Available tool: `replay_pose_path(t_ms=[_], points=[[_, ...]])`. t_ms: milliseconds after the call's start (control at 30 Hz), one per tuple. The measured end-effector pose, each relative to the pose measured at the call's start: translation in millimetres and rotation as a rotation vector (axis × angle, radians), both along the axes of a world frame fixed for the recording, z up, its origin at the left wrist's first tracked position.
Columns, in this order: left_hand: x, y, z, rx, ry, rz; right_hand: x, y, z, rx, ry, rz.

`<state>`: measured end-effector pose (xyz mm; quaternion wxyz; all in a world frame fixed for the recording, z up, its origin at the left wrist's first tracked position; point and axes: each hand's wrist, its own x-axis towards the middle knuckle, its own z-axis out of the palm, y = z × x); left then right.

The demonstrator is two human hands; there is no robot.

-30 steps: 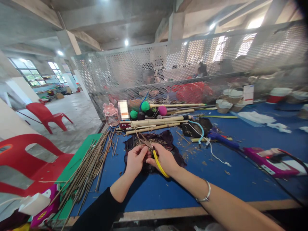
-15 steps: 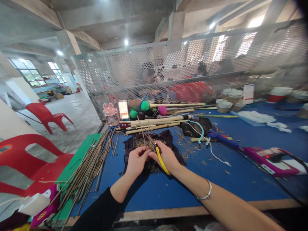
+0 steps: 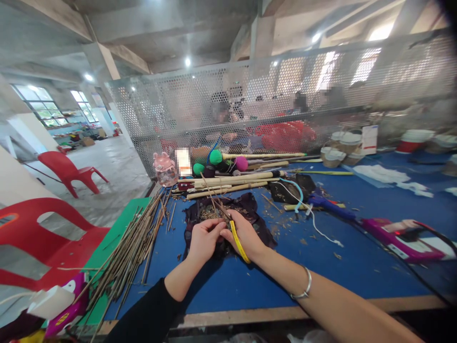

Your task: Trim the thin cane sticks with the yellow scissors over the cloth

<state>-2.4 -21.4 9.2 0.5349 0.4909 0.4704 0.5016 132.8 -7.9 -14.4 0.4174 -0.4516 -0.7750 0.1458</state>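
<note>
In my closed right hand [image 3: 244,233] are yellow-handled scissors [image 3: 240,243], the handle curving out behind the palm and dark blades pointing forward. My left hand [image 3: 205,238] pinches a thin brown twig [image 3: 207,186] whose upper end sticks up past the fingers. The two hands almost meet at the fingertips, where the blades and twig cross; the exact contact is hidden. Beneath them a dark crumpled cloth [image 3: 262,221] lies on the blue table [image 3: 303,281], covered with small brown clippings [image 3: 205,212].
Left of the cloth, a pile of long thin sticks [image 3: 124,252] overlaps a green board [image 3: 134,209]. Peeled poles [image 3: 232,181], yarn-like green balls [image 3: 215,156] and a pink bottle [image 3: 165,170] stand behind. A purple device [image 3: 403,238] with a cord lies right. Perforated metal screen [image 3: 171,109] at the back.
Both hands stay nearly in place over the cloth. The scissors' handle and the twig have shifted slightly, and the right wrist has tilted a little.
</note>
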Motion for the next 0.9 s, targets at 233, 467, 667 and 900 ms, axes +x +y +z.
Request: replay_pose_path(t_ms=[233, 467, 667, 900], points=[[-1.9, 1.2, 3.0, 0.026, 0.016, 0.053, 1.9, -3.6, 8.0, -0.090, -0.024, 0.026], [-3.5, 1.9, 2.9, 0.130, 0.000, 0.029, 0.0, -6.3, 9.7, -0.010, -0.090, -0.028], [-1.8, 0.3, 5.0, 0.060, 0.008, 0.028, -1.0, -3.4, 7.4, -0.026, -0.044, -0.007], [-3.8, 3.1, 2.8, 0.040, -0.037, 0.097, 0.2, -5.2, 8.8, -0.053, -0.071, 0.003]])
